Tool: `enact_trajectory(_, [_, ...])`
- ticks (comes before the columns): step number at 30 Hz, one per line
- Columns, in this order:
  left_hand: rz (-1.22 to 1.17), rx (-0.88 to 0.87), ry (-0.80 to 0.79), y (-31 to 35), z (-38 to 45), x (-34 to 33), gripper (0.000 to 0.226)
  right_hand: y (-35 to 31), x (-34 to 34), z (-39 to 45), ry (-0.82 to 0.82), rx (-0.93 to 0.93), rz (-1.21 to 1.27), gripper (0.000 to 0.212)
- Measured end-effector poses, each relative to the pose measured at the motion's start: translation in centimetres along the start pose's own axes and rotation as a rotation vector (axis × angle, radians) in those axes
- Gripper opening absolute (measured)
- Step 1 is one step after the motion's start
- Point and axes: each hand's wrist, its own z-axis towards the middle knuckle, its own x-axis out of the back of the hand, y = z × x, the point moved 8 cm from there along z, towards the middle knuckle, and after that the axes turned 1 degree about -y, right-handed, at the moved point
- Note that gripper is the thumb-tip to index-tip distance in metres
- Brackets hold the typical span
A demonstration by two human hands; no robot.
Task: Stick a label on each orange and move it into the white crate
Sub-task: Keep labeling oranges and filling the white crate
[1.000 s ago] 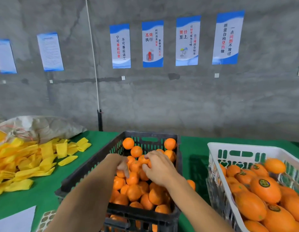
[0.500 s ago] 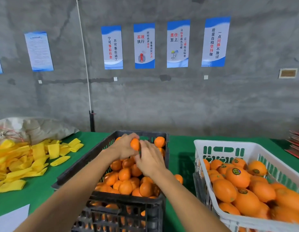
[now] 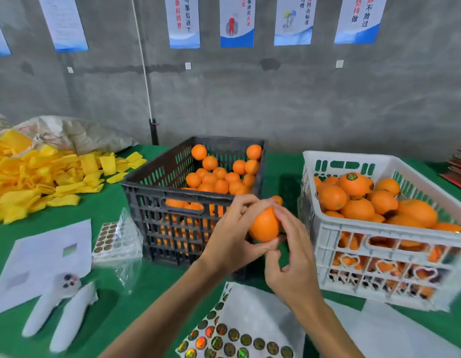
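My left hand (image 3: pixel 230 240) grips an orange (image 3: pixel 265 224) in the air between the two crates, fingers over its top and thumb under it. My right hand (image 3: pixel 292 257) touches the orange's right side with its fingertips, its other fingers loosely curled. The black crate (image 3: pixel 157 202) behind my left hand holds several unlabelled oranges. The white crate (image 3: pixel 379 236) on the right holds several oranges, one showing a round label (image 3: pixel 351 176) on top. A sheet of round shiny labels (image 3: pixel 224 337) lies on the green table below my arms.
A second label sheet (image 3: pixel 107 236) under clear plastic lies left of the black crate. White paper sheets (image 3: pixel 40 257) and a white two-legged tool (image 3: pixel 61 311) lie at the near left. A heap of yellow foam sleeves (image 3: pixel 38 174) and a sack (image 3: pixel 74 133) fill the far left. Red items (image 3: pixel 459 166) sit at the right edge.
Both hands have come out of the black crate and moved near and right, the left now holding one orange in front of the crates. The camera has tilted down, showing the label sheets.
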Motion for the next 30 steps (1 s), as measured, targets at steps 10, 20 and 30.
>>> enact_trajectory(10, [0.168, 0.61, -0.355, -6.3, -16.8, -6.8, 0.071, 8.0, -2.7, -13.5, -0.865, -0.48, -0.129, 0.072])
enact_trajectory(20, [0.264, 0.567, -0.298, -5.6, -17.1, -6.6, 0.07, 7.2, -3.3, -16.9, -0.967, -0.303, -0.216, 0.079])
enact_trajectory(30, [0.083, 0.579, -0.258, -4.5, -17.5, -6.1, 0.072, 7.2, -3.4, -17.1, -0.931, -0.259, -0.286, 0.064])
